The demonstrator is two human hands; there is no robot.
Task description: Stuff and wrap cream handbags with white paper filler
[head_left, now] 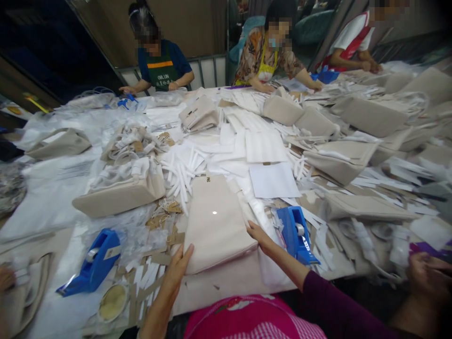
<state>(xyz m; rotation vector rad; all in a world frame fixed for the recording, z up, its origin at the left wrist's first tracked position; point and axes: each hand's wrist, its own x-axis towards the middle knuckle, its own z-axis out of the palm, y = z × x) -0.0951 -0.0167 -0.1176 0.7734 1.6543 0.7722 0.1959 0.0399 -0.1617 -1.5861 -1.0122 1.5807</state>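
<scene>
A flat beige bag in clear wrapping [215, 221] lies on the table in front of me. My left hand [178, 268] rests open against its near left corner, fingers stretched flat. At the bag's right edge is my right hand [257, 233], fingers extended and touching the edge, nothing held in it. A blue tape dispenser [295, 234] stands just right of my right hand. Another blue tape dispenser [94, 263] sits to the left of my left hand.
Heaps of beige bags [118, 195], white paper strips [181, 174], white sheets [273, 180] and cardboard tags [165, 207] cover the table. Three people work along the far side. Another person's hand [429, 273] shows at the right, a further hand [5, 278] at the left edge.
</scene>
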